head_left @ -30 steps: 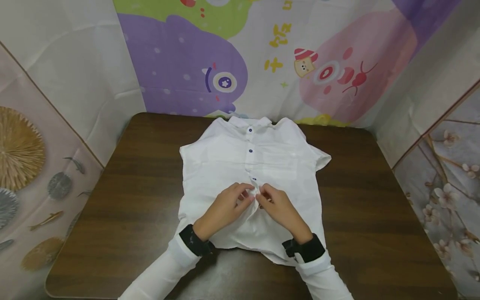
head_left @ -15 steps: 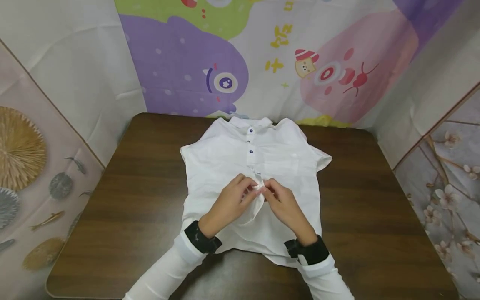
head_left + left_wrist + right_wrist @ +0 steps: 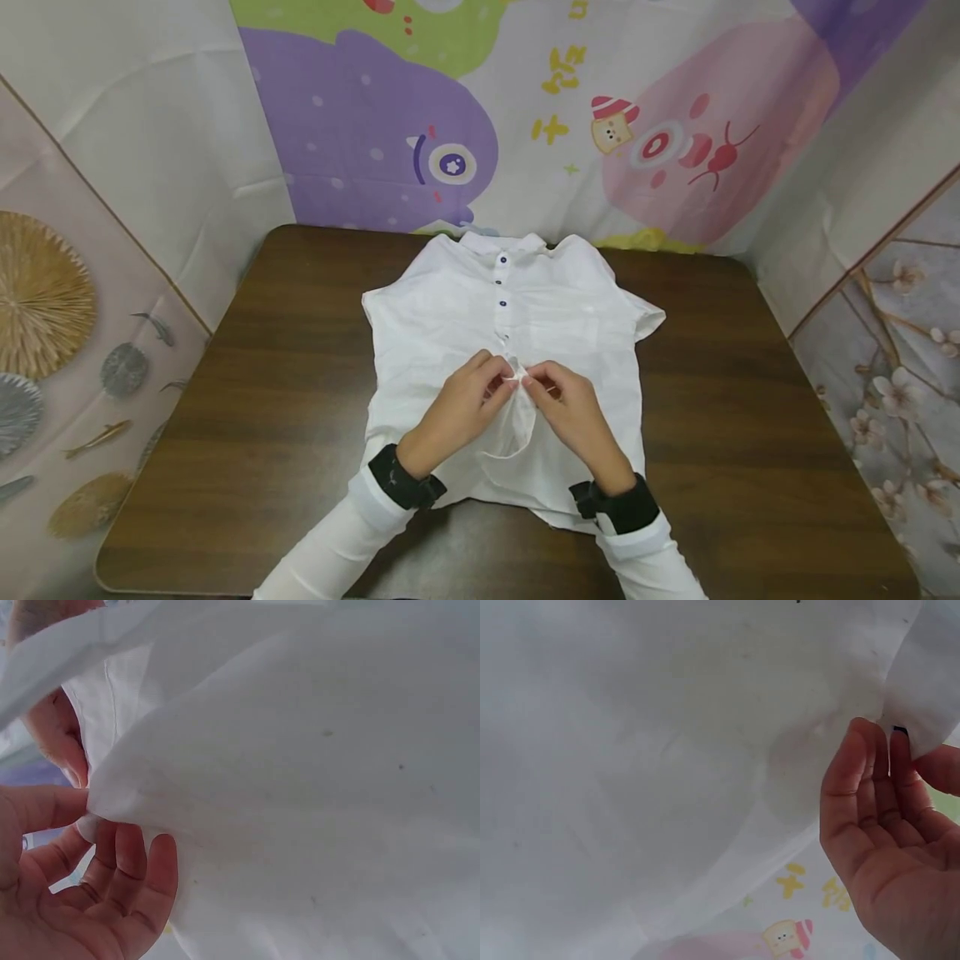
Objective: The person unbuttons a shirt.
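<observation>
A white short-sleeved shirt (image 3: 435, 325) lies front up, its collar (image 3: 502, 243) at the table's far edge. Dark blue buttons, one of them the upper button (image 3: 502, 260), run down the front strip. Over the middle of that strip, the left hand (image 3: 461, 408) pinches the shirt's edge between thumb and forefinger, as the left wrist view also shows. Close against it, the right hand (image 3: 573, 412) pinches the cloth at a dark button (image 3: 900, 730), seen between thumb and forefinger in the right wrist view. Below the hands the front edge hangs lifted in a loose fold (image 3: 513, 429). The buttonhole is hidden.
The shirt rests on a dark brown wooden table (image 3: 750, 433) with rounded corners. Behind it hangs a cartoon-printed cloth (image 3: 390, 125). Patterned hangings (image 3: 892, 400) stand at both sides. Each wrist wears a black band (image 3: 618, 504).
Both hands have moved slightly up and to the right, still pinching the front strip. The cloth below them has lifted into a wider, open fold.
</observation>
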The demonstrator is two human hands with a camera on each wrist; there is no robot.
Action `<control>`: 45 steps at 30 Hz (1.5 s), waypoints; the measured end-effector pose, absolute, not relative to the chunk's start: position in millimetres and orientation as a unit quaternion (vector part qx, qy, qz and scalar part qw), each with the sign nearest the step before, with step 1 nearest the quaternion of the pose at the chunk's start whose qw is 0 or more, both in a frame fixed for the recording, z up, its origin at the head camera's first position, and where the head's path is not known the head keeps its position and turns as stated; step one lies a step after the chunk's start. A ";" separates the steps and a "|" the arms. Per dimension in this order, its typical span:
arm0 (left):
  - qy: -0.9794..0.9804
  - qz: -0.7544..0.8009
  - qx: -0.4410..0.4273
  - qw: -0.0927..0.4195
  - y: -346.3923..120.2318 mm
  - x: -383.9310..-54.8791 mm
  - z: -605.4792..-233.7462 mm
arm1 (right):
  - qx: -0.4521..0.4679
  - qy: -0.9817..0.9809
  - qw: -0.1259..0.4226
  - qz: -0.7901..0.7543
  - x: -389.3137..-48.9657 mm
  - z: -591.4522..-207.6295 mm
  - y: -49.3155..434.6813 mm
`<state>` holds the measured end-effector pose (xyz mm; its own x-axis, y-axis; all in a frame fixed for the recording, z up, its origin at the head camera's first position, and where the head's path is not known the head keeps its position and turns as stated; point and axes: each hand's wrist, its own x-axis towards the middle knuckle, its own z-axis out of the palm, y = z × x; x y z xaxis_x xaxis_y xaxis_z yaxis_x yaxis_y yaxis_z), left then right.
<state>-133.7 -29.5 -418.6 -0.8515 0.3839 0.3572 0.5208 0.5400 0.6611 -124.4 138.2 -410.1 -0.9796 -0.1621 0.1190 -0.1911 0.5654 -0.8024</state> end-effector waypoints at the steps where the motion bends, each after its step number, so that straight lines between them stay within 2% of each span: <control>1: -0.872 -0.407 -0.259 0.082 -29.7 -133.9 -418.7 | 0.098 -0.883 0.013 0.460 -124.8 -410.6 138.4; 10: -0.857 -0.439 -0.260 0.067 -31.4 -136.2 -420.9 | 0.054 -0.826 -0.049 0.560 -131.2 -419.2 140.8; 17: -0.854 -0.450 -0.253 0.061 -30.7 -137.2 -423.3 | 0.011 -0.780 -0.076 0.622 -132.1 -421.5 138.7; 29: -0.856 -0.448 -0.252 0.049 -29.2 -135.2 -420.1 | -0.037 -0.750 -0.072 0.656 -131.1 -426.9 134.1; 37: -0.852 -0.453 -0.257 0.055 -31.5 -135.2 -421.6 | -0.029 -0.775 -0.073 0.627 -130.1 -425.0 135.5; 45: -0.857 -0.447 -0.251 0.038 -36.9 -136.3 -423.3 | -0.014 -0.791 -0.074 0.607 -129.5 -424.3 140.5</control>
